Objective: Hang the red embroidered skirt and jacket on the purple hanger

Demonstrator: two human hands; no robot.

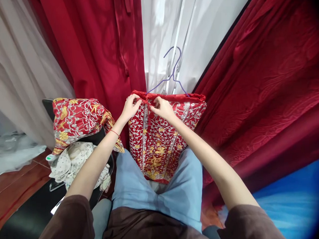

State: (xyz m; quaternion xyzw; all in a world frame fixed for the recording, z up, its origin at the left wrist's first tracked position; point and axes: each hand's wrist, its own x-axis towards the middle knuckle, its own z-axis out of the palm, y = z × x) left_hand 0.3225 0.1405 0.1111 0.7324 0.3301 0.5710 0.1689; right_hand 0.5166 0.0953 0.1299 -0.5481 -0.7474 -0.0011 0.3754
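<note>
A red skirt (160, 140) with silver and gold embroidery hangs between my knees, its plain red waistband uppermost. Rising out of the waistband is a purple wire hanger (172, 76), its lower part hidden inside the fabric. My left hand (131, 106) pinches the skirt's top edge near its left corner. Just to the right, my right hand (162, 107) has its fingers closed at the same edge, beside a small red tie or gather between the two hands. Fine detail at the fingertips is too small to make out.
On a black chair (23, 217) at left lie a matching embroidered garment (78, 119) and a spotted white cloth (74, 160). Red curtains (98, 41) hang behind, and a dark red drape (265, 76) fills the right. Blue fabric (292, 201) lies at lower right.
</note>
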